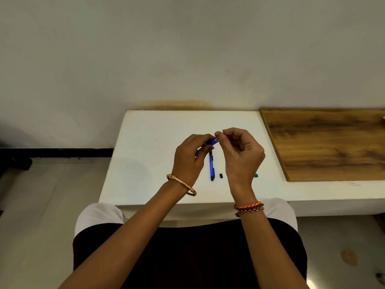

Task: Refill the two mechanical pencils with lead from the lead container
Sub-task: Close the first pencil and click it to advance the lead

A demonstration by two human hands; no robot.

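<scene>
We see our left hand (190, 158) curled round a blue mechanical pencil (212, 142), holding it tilted above the white table (150, 161), its open top end pointing toward our right hand (239, 155). Only a short stretch of its barrel shows between the fingers. Our right thumb and forefinger are pinched together right at that open end, the other fingers loosely curled behind; whatever they pinch is too thin to make out, so we cannot say whether a lead is there.

The second blue mechanical pencil (211, 167) lies on the table just below the hands, pointing away from us. Just beside its near end lies a small black cap (221, 175). A small green piece (255, 175) peeks out on the table past our right wrist, mostly hidden, so we cannot tell what it is.

No brand, label or writing is legible on the pencils or anywhere else
</scene>
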